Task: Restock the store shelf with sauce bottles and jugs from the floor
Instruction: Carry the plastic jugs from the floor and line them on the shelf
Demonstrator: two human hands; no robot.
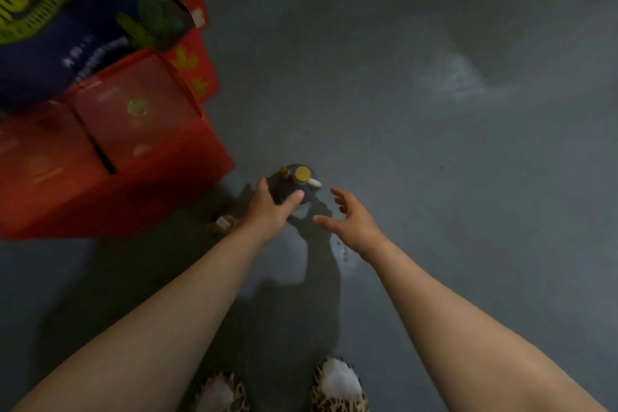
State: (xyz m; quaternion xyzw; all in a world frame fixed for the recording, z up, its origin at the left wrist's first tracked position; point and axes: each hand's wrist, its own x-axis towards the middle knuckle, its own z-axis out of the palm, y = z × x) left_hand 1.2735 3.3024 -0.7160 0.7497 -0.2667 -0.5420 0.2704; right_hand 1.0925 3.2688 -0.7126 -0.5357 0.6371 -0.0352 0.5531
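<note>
A dark jug (309,192) with a yellow cap and a white handle stands on the grey floor just ahead of me. A smaller yellow-capped bottle (285,173) stands right behind its left side. My left hand (269,207) reaches over the jug's near left side. Its thumb lies across the jug's shoulder and its fingers run straight along the left flank. My right hand (349,216) hovers a little to the right of the jug, fingers spread, holding nothing. Another small bottle (224,223) with a yellow cap stands on the floor left of my left wrist.
A red carton (110,151) stands on the floor at the left, close to the jug, with more red cartons (192,67) behind it and a dark blue and yellow sack (50,20) on top. Bare grey floor stretches ahead and right. My patterned slippers (337,385) show at the bottom.
</note>
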